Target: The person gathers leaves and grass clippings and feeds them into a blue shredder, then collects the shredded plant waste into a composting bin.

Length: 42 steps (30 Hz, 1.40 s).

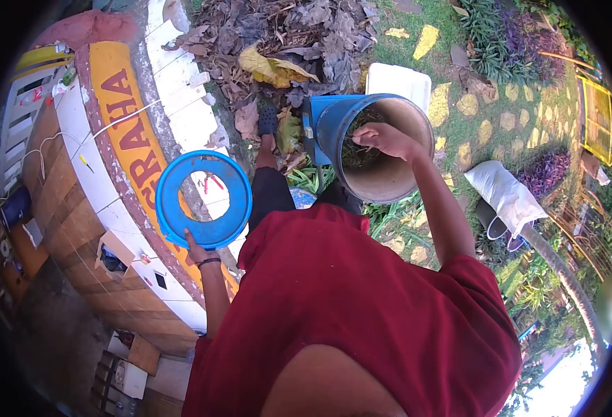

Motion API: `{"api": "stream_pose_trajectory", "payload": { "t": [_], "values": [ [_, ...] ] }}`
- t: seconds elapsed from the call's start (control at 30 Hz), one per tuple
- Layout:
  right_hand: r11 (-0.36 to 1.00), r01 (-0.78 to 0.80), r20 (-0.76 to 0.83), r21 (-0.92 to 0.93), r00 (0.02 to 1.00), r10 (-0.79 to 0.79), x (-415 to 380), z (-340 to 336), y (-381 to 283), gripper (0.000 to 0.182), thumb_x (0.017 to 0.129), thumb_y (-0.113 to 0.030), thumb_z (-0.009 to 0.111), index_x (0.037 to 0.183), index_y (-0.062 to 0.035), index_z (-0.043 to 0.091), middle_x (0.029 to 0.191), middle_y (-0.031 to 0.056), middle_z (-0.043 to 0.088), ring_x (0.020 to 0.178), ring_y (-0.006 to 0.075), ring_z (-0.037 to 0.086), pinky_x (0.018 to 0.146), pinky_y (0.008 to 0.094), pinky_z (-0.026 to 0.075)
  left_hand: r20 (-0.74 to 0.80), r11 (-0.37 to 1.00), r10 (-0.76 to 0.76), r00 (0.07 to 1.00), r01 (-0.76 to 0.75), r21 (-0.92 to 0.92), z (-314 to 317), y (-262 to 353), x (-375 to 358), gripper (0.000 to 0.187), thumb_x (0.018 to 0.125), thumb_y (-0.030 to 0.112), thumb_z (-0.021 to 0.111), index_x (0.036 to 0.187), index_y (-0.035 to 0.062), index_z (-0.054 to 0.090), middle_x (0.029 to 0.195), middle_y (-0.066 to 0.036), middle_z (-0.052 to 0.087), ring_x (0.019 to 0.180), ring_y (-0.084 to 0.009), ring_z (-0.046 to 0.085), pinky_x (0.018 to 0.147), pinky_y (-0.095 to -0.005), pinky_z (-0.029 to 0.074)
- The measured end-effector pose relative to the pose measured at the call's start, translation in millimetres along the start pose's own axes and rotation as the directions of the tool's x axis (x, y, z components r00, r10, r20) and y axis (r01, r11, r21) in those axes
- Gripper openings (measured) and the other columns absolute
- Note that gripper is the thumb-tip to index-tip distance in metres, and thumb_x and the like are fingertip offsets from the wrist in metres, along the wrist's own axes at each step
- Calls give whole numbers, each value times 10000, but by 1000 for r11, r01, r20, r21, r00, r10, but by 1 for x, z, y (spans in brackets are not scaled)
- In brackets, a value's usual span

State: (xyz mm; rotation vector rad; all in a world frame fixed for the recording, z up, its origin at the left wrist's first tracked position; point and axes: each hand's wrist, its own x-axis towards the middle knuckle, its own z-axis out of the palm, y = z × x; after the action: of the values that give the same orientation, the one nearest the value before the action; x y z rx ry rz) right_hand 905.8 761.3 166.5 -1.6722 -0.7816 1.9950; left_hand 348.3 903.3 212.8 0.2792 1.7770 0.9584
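My left hand (196,251) grips the lower rim of a blue ring-shaped lid (168,201) with a large round hole in its middle. A blue bucket (330,132) is tilted so that its mouth faces me, in front of my body. My right hand (386,139) reaches into that mouth with its fingers curled together; whatever they may hold is too small to make out. Dark green and brown plant matter (353,154) lies deep inside the bucket, partly hidden by the hand.
Dry leaves (313,31) are heaped ahead. A white plastic container (403,78) stands behind the bucket. To the left runs a low yellow wall (122,104) with lettering. A white sack (506,194) lies at right, near stepping stones (467,104) in grass.
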Motion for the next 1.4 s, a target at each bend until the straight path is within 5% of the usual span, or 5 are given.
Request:
{"api": "stream_pose_trajectory", "payload": {
  "t": [0.2, 0.53, 0.8, 1.1, 1.4],
  "values": [
    [656, -636, -426, -407, 767, 479, 90, 29, 133, 1329, 571, -788, 710, 1549, -144, 81, 1585, 223, 60, 1460, 432, 63, 1184, 513, 131, 48, 987, -43, 998, 35, 157, 15, -7, 31, 666, 883, 382, 686, 1366, -4, 439, 1348, -169, 512, 1196, -334, 533, 1031, -473, 437],
    [643, -664, -495, -382, 734, 465, 145, 78, 220, 1321, 569, -819, 659, 1542, -102, 127, 1568, 234, 137, 1433, 469, 134, 1179, 535, 100, 214, 914, 18, 977, -103, 393, 116, 16, -15, 672, 915, 379, 651, 1401, 9, 371, 1367, -162, 485, 1221, -295, 508, 1063, -451, 407],
    [638, -689, -777, -344, 591, 219, 203, 110, 270, 280, 953, -159, 442, 1134, -34, 616, 1171, 198, 541, 1024, 367, 619, 772, 442, 564, 254, 920, -67, 965, -39, 390, 121, -6, -28, 585, 934, 347, 629, 1375, 18, 430, 1346, -152, 504, 1192, -271, 533, 997, -428, 464],
    [955, -262, -294, -140, 932, 212, 135, 61, 201, 527, 767, -309, 710, 1190, -4, 637, 1151, 214, 659, 1125, 298, 609, 971, 403, 471, 288, 893, -55, 956, -82, 442, 119, -11, -24, 650, 938, 392, 609, 1390, -18, 386, 1383, -167, 469, 1240, -281, 485, 1076, -425, 377],
    [923, -345, -169, 172, 913, 372, 166, 63, 208, 815, 737, -589, 688, 1386, -128, 512, 1398, 207, 499, 1344, 300, 426, 1105, 395, 334, 241, 912, -131, 962, 21, 410, 130, -16, -26, 617, 939, 375, 595, 1389, 1, 400, 1377, -168, 483, 1235, -308, 491, 1075, -454, 376]
  ]
}}
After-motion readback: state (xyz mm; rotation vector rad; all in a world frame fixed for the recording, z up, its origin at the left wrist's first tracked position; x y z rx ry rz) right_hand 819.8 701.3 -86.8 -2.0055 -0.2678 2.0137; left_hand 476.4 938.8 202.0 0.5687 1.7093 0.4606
